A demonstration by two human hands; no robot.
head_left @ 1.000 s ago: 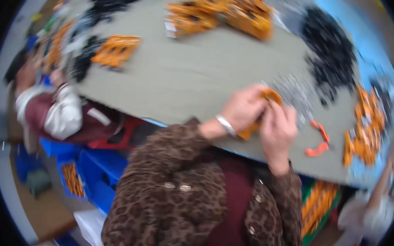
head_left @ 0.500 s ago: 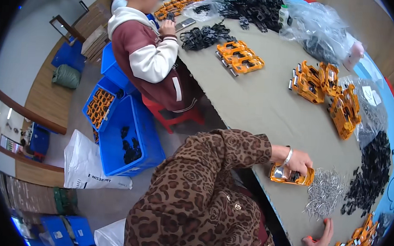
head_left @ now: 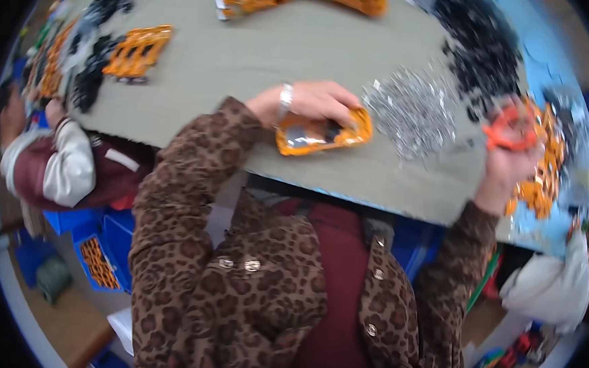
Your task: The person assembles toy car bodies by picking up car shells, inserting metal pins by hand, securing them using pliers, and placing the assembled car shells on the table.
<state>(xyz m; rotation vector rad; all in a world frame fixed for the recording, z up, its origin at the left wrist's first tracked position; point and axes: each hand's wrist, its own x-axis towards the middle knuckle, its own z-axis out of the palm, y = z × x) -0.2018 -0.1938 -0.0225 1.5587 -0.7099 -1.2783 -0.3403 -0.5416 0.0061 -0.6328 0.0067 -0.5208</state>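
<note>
The orange car shell (head_left: 290, 142) is lying on the table (head_left: 213, 78), left hand (head_left: 318, 102) clasping it; the right hand (head_left: 511, 163) is gripping a red-orange tool (head_left: 497, 138), seemingly for preparation. The next move is probably calling for steadying the shell.

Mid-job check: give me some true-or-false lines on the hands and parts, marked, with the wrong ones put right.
1. The left hand touches an orange shell. True.
2. The silvery pins lie between the left hand and the right hand. True.
3. The right hand is empty. False: it holds a red-orange tool.
4. The black parts beyond the pins are in a bin. False: they lie loose on the table.
5. The left wrist wears a silvery band. True.
</note>
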